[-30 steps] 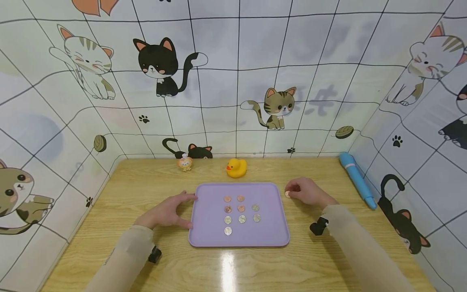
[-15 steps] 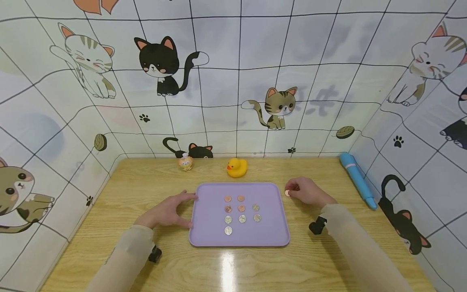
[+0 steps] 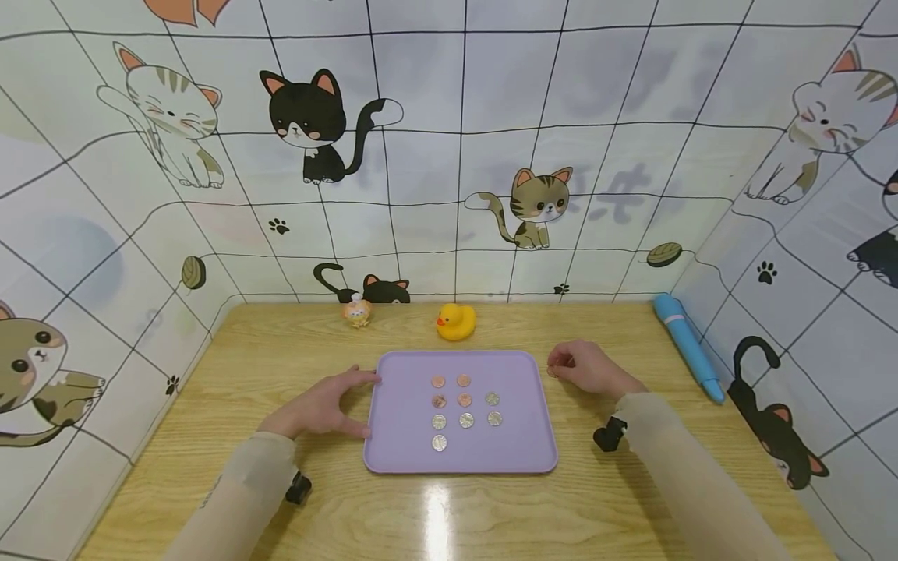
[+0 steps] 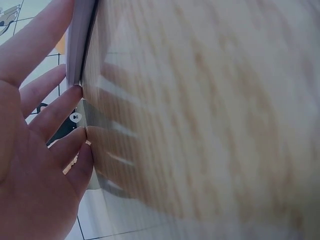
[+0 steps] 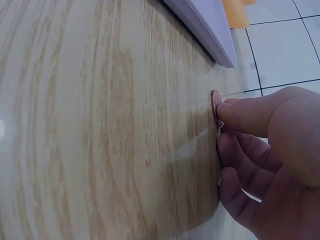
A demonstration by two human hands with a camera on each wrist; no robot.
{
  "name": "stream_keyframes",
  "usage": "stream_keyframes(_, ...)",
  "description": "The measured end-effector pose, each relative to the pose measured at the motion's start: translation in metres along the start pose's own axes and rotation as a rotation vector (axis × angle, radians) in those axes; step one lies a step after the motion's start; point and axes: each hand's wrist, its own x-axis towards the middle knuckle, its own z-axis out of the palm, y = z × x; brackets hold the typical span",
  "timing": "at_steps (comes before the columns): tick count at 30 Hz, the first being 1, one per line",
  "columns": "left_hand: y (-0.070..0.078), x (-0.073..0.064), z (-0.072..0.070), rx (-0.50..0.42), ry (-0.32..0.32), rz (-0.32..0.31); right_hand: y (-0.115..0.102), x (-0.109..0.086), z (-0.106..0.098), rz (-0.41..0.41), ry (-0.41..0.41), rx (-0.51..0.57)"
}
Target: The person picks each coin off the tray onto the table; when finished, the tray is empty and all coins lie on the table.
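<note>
Beside the right edge of the lilac tray [image 3: 400, 456], my right hand [image 3: 592, 370] pinches a copper-coloured coin [image 5: 215, 106] low at the tabletop. In the right wrist view the coin shows edge-on at the thumb tip; in the head view the fingers hide most of it. My left hand [image 3: 323, 405] has its fingers spread, thumb and fingertips at the tray's left edge. On the tray lie several coins in loose rows: copper ones such as this coin [image 3: 438, 381] toward the back, silver ones such as this coin [image 3: 439, 442] toward the front.
A yellow rubber duck [image 3: 456, 322] stands behind the tray, and a small orange figurine [image 3: 357, 312] is to its left. At the table's right edge lies a blue pen-shaped object [image 3: 687, 347]. Cat-printed cloth walls [image 3: 421, 171] enclose the wooden table [image 3: 337, 514] at the back and sides.
The coin at my right fingertips showed its face before and is now mostly out of sight in the head view. My left hand and the coins on the tray stay put.
</note>
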Motion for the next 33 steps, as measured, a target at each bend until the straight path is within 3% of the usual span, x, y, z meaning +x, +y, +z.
stream_keyframes(13,0.001,0.000,-0.001,0.003,-0.001,0.001,-0.007,0.000,-0.002,-0.008,0.017,-0.009)
stream_keyframes(19,0.002,-0.001,-0.002,0.007,-0.001,0.003,-0.021,0.001,-0.003,-0.007,0.036,-0.015)
stream_keyframes(28,0.001,-0.001,-0.002,0.002,-0.018,-0.004,-0.055,0.006,0.001,-0.129,0.081,-0.001)
stream_keyframes(33,-0.001,0.000,-0.001,-0.003,-0.022,-0.011,-0.072,0.013,0.006,-0.182,0.059,-0.007)
